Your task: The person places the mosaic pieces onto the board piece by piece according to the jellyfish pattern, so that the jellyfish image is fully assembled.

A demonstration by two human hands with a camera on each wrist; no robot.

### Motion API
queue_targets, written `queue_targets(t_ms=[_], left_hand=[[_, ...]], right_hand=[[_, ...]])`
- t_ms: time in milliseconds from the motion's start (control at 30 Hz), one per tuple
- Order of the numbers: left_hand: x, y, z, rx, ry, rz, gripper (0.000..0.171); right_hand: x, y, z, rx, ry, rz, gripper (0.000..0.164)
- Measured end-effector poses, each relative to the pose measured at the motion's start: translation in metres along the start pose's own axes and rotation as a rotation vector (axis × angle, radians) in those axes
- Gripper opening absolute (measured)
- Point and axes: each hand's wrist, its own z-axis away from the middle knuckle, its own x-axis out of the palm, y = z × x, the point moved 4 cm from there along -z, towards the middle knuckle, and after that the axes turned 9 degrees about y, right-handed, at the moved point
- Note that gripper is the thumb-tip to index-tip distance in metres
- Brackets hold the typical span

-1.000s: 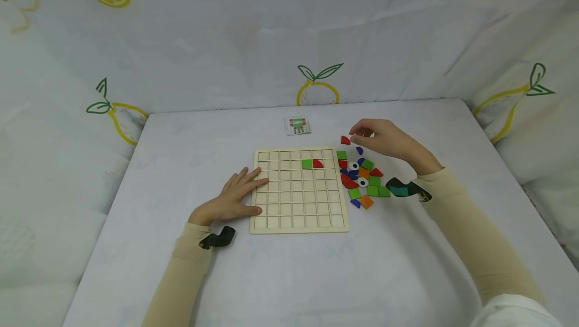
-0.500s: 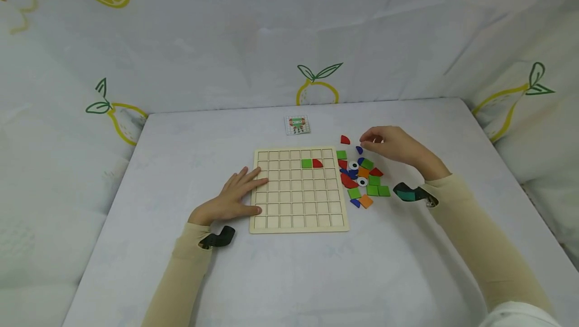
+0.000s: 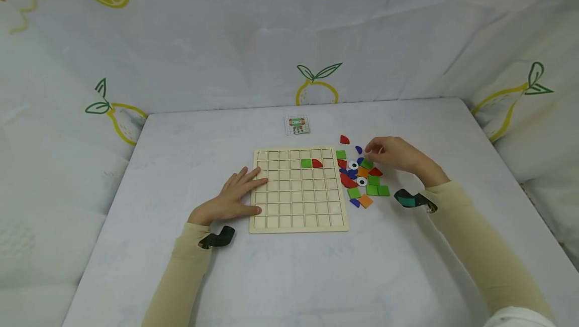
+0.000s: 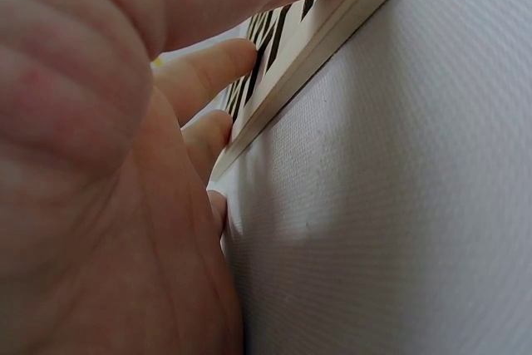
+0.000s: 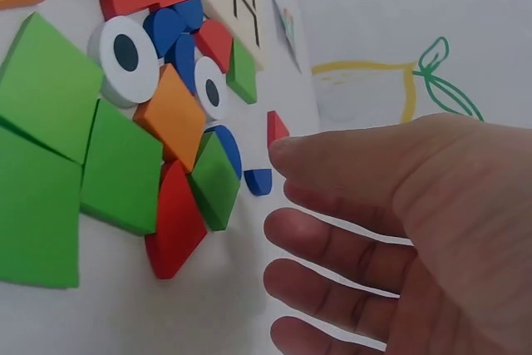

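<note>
A wooden grid board [image 3: 299, 191] lies on the table with a green square [image 3: 306, 164] and a red quarter-circle [image 3: 317, 163] side by side in its upper cells. My left hand [image 3: 230, 199] rests with spread fingers on the board's left edge; the left wrist view shows the fingertips [image 4: 241, 54] on its rim. To the right of the board, my right hand [image 3: 395, 155] hovers at the pile's upper right, by a green piece [image 3: 367, 164]. In the right wrist view, its loosely bent fingers [image 5: 299, 234] hold nothing visible. A blue half-circle [image 5: 259, 181] lies beyond the thumb.
Several loose pieces lie against the board's right side, among them two eye discs [image 3: 362, 182], an orange square [image 3: 365, 201] and a red piece [image 3: 348, 181]. A red quarter-circle [image 3: 345, 139] lies apart, above the pile. A small picture card [image 3: 297, 125] lies behind the board.
My right hand has moved right and toward me, from near the separate red quarter-circle past the blue half-circle to the pile's upper right. The left hand and the board have stayed put.
</note>
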Motion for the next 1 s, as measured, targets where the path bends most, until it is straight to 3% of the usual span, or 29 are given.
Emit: queue_targets(t_ms=[433,1000], left_hand=[[0.0,-0.001,0.0,0.001,-0.006,-0.005,0.08],[-0.001,0.0,0.0,0.0,-0.003,-0.002,0.08]], right_hand=[[0.012,0.008,0.0,0.038,-0.046,0.015,0.037],[0.012,0.014,-0.002,0.081,0.005,0.036,0.042]])
